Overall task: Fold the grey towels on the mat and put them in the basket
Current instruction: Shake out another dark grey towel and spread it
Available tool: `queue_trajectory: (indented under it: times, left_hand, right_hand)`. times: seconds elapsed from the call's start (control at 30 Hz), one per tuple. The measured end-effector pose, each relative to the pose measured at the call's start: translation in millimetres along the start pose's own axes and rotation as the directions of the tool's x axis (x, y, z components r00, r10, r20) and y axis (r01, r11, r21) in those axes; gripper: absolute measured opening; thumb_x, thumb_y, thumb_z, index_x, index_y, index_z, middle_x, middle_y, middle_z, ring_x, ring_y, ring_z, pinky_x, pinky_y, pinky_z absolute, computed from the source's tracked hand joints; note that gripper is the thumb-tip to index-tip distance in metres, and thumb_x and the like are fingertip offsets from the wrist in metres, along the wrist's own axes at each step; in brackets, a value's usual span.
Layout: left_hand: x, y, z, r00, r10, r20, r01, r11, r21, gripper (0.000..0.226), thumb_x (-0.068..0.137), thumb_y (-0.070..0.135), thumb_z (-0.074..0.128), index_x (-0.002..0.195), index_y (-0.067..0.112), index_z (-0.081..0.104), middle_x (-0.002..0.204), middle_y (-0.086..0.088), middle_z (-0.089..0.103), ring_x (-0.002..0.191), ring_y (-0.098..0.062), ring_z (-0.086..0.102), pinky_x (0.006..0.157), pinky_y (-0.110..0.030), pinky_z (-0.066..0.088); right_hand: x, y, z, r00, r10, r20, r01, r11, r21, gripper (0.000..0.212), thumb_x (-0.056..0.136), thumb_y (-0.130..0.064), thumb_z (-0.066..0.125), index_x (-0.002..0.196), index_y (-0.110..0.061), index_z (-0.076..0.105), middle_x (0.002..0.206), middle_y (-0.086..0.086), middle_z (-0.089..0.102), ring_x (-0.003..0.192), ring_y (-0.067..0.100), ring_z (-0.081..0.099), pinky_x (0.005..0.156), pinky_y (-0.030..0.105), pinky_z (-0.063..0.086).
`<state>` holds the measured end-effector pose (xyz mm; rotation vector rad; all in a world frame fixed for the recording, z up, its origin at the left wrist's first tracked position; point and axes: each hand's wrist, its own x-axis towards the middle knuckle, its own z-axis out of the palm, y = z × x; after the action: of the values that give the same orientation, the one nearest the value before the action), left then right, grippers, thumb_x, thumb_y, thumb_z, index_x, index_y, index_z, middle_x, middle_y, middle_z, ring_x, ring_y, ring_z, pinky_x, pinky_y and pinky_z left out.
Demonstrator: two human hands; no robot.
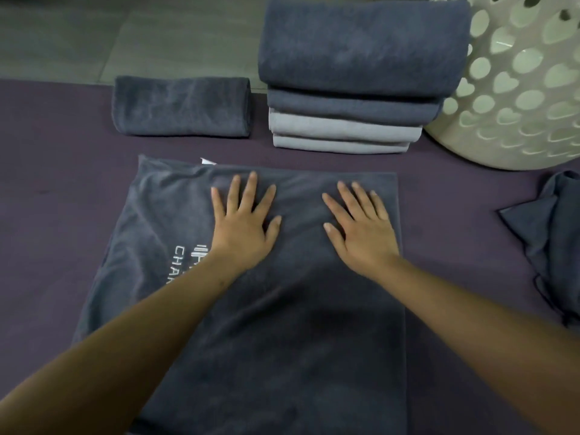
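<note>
A dark grey towel (282, 324) with white lettering lies spread on the purple mat (56, 215), one part folded over the rest. My left hand (243, 219) and my right hand (361, 224) rest flat on its far half, fingers apart, holding nothing. Behind it stands a stack of folded grey towels (354, 89), dark ones on top and lighter ones below. A single folded dark towel (182, 105) lies to the left of the stack. The white basket (518, 89) with heart-shaped holes stands at the far right.
A crumpled dark grey towel (552, 240) lies at the mat's right edge. Grey floor tiles (94, 36) stretch beyond the mat's far edge.
</note>
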<state>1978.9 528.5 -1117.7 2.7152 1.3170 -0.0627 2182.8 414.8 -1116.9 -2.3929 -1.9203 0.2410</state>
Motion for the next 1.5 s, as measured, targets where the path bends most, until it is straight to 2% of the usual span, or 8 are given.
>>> queue_trajectory:
  times: [0.2,0.4,0.57,0.77,1.03,1.13,1.37,1.5]
  left_hand:
    - [-5.1,-12.1,-2.3,0.885,-0.457,0.093,0.464,0.881,-0.092,0.067,0.096,0.057,0.018,0.154,0.027,0.003,0.161,-0.005,-0.007,0.146,-0.032,-0.011,0.114,-0.060,-0.009]
    - [-78.6,6.2,10.7,0.992,-0.105,0.069,0.108,0.993,-0.053,0.069,0.089,0.057,0.027,0.150,0.025,0.026,0.158,-0.007,0.019,0.145,-0.038,0.012,0.113,-0.062,0.002]
    - [-160.9,-57.2,10.8,0.943,-0.309,0.120,0.311,0.950,-0.001,0.069,0.090,0.059,0.023,0.152,0.029,0.018,0.159,-0.002,0.017,0.147,-0.032,0.007,0.115,-0.060,0.002]
    - [-153.2,-54.1,-22.8,0.846,-0.370,0.384,0.409,0.912,-0.023,0.067,0.093,0.061,0.015,0.150,0.035,-0.010,0.160,0.003,-0.015,0.145,-0.028,-0.017,0.114,-0.059,-0.007]
    - [-192.7,-59.0,-107.0,0.777,-0.254,0.575,0.408,0.900,-0.154,0.063,0.098,0.049,0.034,0.152,0.037,0.003,0.161,0.005,-0.008,0.148,-0.020,-0.005,0.116,-0.054,0.005]
    - [-225.2,-59.4,-84.7,0.768,-0.310,0.560,0.479,0.859,-0.182,0.064,0.098,0.051,0.031,0.152,0.033,0.000,0.161,0.001,-0.007,0.148,-0.022,-0.006,0.118,-0.052,0.006]
    - [-290.1,-74.3,-18.9,0.814,-0.429,0.392,0.478,0.878,-0.030,0.081,0.077,0.071,0.005,0.151,0.036,0.001,0.161,0.001,-0.003,0.147,-0.033,-0.003,0.114,-0.057,0.007]
    - [-291.6,-71.2,-21.7,0.782,-0.597,0.181,0.623,0.762,-0.176,0.058,0.088,0.048,0.038,0.135,0.016,0.051,0.147,-0.020,0.036,0.133,-0.045,0.032,0.102,-0.059,0.032]
  right_hand:
    - [-2.0,23.6,-7.6,0.871,0.471,0.142,-0.468,0.882,-0.053,0.063,0.098,-0.050,0.007,0.151,-0.020,-0.007,0.159,0.004,-0.011,0.146,0.024,-0.012,0.118,0.045,-0.007]
    - [-70.1,-47.9,11.6,0.993,-0.105,0.061,0.106,0.994,-0.018,0.065,0.093,-0.055,0.029,0.149,-0.022,0.025,0.157,0.012,0.017,0.145,0.034,0.013,0.115,0.051,0.010]
    - [-87.3,-49.8,15.2,0.983,-0.056,0.177,0.069,0.995,-0.069,0.071,0.090,-0.061,0.027,0.150,-0.023,0.023,0.155,0.018,0.020,0.143,0.040,0.014,0.113,0.057,0.012]
    - [-72.5,-60.3,-14.7,0.882,-0.003,0.472,0.115,0.971,-0.209,0.080,0.080,-0.074,-0.010,0.140,-0.025,-0.031,0.152,0.016,-0.029,0.141,0.040,-0.020,0.115,0.056,-0.005]
    - [-107.9,-71.0,-86.9,0.656,-0.193,0.730,0.309,0.951,-0.027,0.078,0.081,-0.076,0.001,0.146,-0.037,-0.018,0.148,0.002,-0.035,0.143,0.023,-0.023,0.117,0.040,-0.008]
    - [-151.7,-73.3,-60.7,0.732,-0.193,0.654,0.276,0.961,-0.026,0.091,0.058,-0.079,-0.025,0.140,-0.042,-0.025,0.148,0.002,-0.031,0.142,0.021,-0.022,0.113,0.035,-0.016]
    - [-225.2,-49.0,-7.8,0.842,-0.182,0.508,0.265,0.959,-0.095,0.085,0.084,-0.071,0.026,0.151,-0.021,0.010,0.153,0.020,0.023,0.138,0.039,0.026,0.111,0.048,0.009]
    - [-236.2,-42.7,-8.3,0.854,-0.125,0.505,0.201,0.975,-0.098,0.086,0.085,-0.075,0.012,0.151,-0.019,0.011,0.151,0.023,0.026,0.136,0.041,0.027,0.111,0.049,0.008]
